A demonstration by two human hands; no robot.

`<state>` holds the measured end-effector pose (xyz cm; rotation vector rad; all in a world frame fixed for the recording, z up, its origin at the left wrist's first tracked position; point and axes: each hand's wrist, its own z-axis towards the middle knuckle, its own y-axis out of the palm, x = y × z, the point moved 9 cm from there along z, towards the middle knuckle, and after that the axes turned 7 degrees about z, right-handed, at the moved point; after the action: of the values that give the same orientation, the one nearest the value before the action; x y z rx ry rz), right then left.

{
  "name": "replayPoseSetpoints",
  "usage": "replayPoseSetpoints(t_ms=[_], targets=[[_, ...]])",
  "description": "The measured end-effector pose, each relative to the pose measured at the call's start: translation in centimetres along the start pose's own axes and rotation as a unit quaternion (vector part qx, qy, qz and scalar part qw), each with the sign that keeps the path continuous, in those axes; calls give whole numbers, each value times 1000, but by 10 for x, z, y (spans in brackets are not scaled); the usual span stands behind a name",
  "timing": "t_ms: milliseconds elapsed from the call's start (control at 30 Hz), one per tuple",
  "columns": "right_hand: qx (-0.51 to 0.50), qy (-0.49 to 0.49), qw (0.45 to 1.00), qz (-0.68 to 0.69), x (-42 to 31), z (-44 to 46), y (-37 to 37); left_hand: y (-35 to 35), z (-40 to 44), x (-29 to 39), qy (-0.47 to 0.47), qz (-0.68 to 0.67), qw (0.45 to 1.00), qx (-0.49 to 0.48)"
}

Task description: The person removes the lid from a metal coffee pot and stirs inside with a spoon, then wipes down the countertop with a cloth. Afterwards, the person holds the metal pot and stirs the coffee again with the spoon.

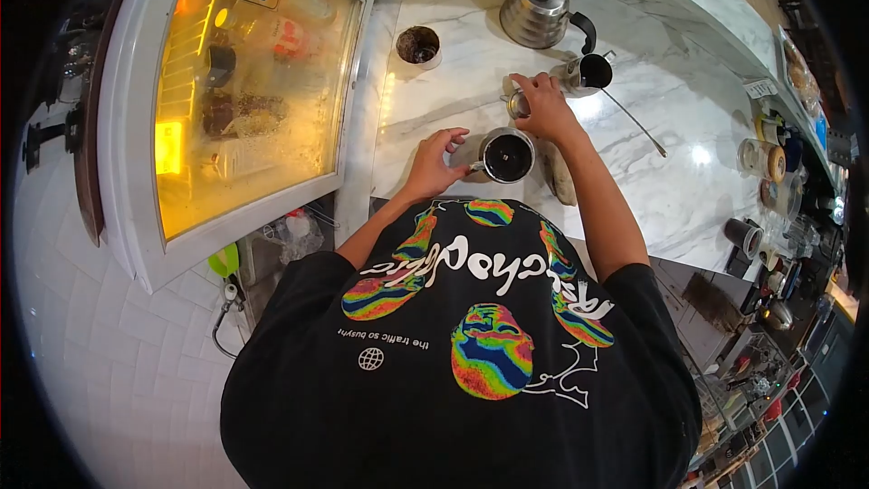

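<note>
A mug-like cup (507,156) of dark liquid stands on the marble counter close to my body, its handle toward the left. My left hand (436,163) is beside it, fingers curved and apart, with the thumb at the handle. My right hand (546,110) reaches past the cup and has its fingers around a small shiny round vessel (518,106), partly hidden by the hand. Just beyond that hand stands a metal pitcher (590,72) with a dark inside. A long thin spoon (638,124) lies to its right.
A steel gooseneck kettle (536,14) stands at the back of the marble counter (462,45). Left of it is a cup with dark grounds (418,46). A lit fridge with a fogged glass door (258,81) borders the left side. Jars (760,159) line the right.
</note>
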<state>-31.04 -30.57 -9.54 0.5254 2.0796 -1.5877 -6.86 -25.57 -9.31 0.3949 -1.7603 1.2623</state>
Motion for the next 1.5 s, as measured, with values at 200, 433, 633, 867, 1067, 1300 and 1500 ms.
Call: replayPoseSetpoints(t_ms=[200, 433, 633, 867, 1067, 1300, 1500], targets=[[52, -25, 998, 23, -2, -7, -5, 0, 3, 2, 8, 12, 1000, -13], [72, -39, 994, 72, -2, -17, -2, 3, 4, 12, 32, 92, 994, -39], [15, -26, 999, 22, -5, -23, -2, 3, 3, 11, 26, 81, 996, -37], [44, -36, 998, -39, -2, -19, -18, 4, 1, 10, 27, 63, 997, -30], [182, -22, 964, 195, -35, -57, -88, 4, -5, 8, -3, 48, 998, -44], [180, -79, 958, 210, -112, -126, -104, 10, -10, 4, -3, 36, 998, -47], [129, -70, 988, 46, -135, -138, -71, 10, -14, 6, 9, 51, 997, -51]])
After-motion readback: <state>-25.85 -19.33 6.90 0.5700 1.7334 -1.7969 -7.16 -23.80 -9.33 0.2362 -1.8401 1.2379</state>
